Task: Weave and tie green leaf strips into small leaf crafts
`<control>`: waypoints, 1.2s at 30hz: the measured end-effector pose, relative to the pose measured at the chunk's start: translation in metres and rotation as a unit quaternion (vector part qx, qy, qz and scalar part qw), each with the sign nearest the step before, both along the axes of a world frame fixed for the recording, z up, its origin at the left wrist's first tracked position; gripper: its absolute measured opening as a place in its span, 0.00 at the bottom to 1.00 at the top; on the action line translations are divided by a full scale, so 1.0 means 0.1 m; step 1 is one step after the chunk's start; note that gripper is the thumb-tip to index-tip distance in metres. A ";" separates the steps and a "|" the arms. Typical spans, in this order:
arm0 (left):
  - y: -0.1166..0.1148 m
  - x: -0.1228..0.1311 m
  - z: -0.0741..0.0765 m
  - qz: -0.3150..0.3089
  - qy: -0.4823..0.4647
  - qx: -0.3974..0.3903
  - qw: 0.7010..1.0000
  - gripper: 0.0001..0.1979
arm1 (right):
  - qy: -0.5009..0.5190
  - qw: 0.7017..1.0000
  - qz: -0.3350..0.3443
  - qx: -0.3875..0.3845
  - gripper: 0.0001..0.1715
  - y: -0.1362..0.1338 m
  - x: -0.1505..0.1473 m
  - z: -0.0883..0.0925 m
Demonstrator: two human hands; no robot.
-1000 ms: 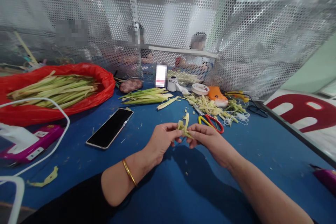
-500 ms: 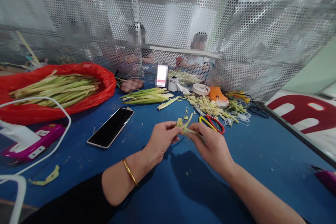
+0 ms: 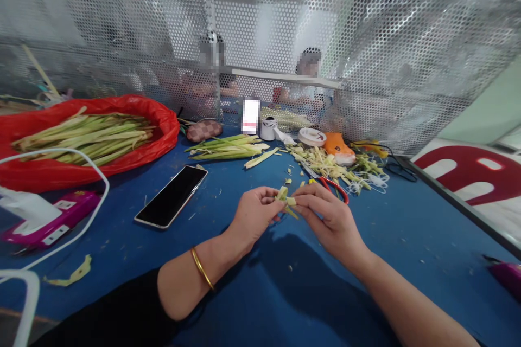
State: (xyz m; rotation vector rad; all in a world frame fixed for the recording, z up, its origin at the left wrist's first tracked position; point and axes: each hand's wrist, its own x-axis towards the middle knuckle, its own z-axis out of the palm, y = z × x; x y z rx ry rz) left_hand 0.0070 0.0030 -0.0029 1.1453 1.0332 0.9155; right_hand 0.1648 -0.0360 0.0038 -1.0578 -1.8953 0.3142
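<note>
Over the blue table, my left hand (image 3: 256, 211) pinches a small piece of folded pale green leaf strips (image 3: 282, 194) between thumb and fingers. My right hand (image 3: 331, 217) closes its fingertips on a strip end at the right side of the same piece. One short end of leaf points up and another hangs down between the hands. Just beyond my right hand lie scissors (image 3: 334, 187) with red and yellow handles, partly hidden by it. Behind them spreads a heap of small folded leaf pieces (image 3: 321, 162). A bundle of long green leaf strips (image 3: 228, 147) rests farther back.
At left, a red plastic bag (image 3: 163, 135) holds many leaf strips, near a purple power strip (image 3: 69, 217) with a white cable. A phone (image 3: 171, 196) lies on the blue table (image 3: 252, 303). Tape roll (image 3: 312, 137) and orange packet (image 3: 338, 146) sit before a perforated metal screen (image 3: 277, 32); people sit beyond.
The strip that stuck up to the right is now bent over the folded piece. My right hand has shifted slightly, its fingertips now higher and covering more of the scissors' yellow handle.
</note>
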 end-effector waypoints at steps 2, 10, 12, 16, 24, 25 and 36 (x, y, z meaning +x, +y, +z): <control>-0.01 0.01 0.00 0.003 0.003 0.001 1.000 0.05 | 0.020 0.999 -0.008 -0.046 0.08 0.00 -0.03 -0.03; -0.02 0.01 0.02 0.009 0.016 0.000 1.000 0.05 | 0.165 0.962 -0.077 -0.202 0.14 0.03 -0.07 -0.10; -0.02 0.01 0.01 0.013 0.017 0.003 1.000 0.05 | 0.171 0.957 -0.067 -0.224 0.15 0.03 -0.07 -0.08; -0.02 0.02 0.00 0.013 0.020 0.015 1.000 0.05 | 0.168 0.953 -0.056 -0.246 0.14 0.04 -0.06 -0.08; -0.01 0.01 -0.03 0.010 0.048 0.039 0.998 0.06 | 0.088 0.968 -0.092 -0.215 0.13 0.02 -0.05 -0.13; -0.01 0.02 -0.03 0.011 0.048 0.039 0.998 0.07 | 0.074 0.970 -0.098 -0.211 0.13 0.02 -0.05 -0.13; -0.02 0.03 -0.05 0.023 0.062 0.065 0.996 0.06 | 0.077 0.962 -0.094 -0.244 0.14 0.03 -0.03 -0.09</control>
